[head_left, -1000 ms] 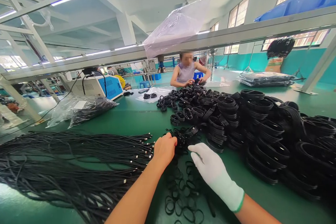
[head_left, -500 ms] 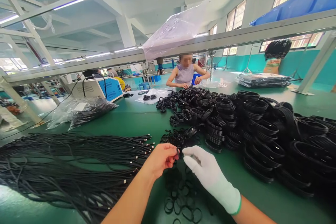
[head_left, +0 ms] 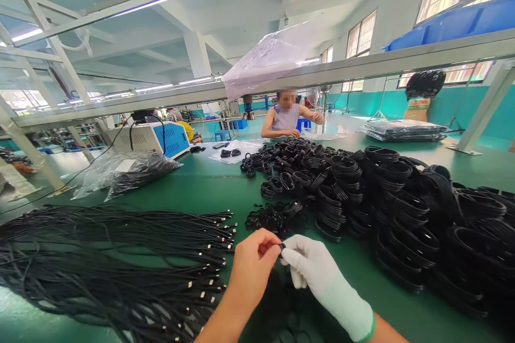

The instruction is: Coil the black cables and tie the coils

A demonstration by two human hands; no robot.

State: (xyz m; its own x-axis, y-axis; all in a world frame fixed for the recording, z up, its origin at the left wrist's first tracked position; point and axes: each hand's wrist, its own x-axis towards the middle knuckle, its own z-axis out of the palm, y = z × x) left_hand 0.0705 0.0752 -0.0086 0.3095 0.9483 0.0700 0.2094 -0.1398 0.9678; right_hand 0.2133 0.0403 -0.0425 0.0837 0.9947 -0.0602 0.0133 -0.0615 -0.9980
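My bare left hand (head_left: 254, 263) pinches a small black band (head_left: 282, 247) between thumb and fingertips. My right hand (head_left: 317, 268), in a white glove with a green cuff, is closed with its thumb and forefinger on the same band, the fingertips of both hands nearly touching. Just beyond the hands lies a heap of small black bands (head_left: 265, 218). To the left, long black cables (head_left: 132, 225) lie stretched out, their metal plugs toward my left hand. Coiled black cables (head_left: 332, 209) are piled at the right. Part of the band is hidden by my fingers.
A metal beam (head_left: 346, 69) crosses above the table, with a plastic sheet (head_left: 265, 59) draped over it. A bagged bundle (head_left: 140, 171) and a blue-and-white machine (head_left: 156, 139) stand at the back left. Across the table sits a co-worker (head_left: 286, 118). Flat packs (head_left: 404, 129) lie at the far right.
My hands have come together, the gloved fingers closing onto the band held by my left hand. Both hands sit slightly lower in view. The co-worker's one hand has risen.
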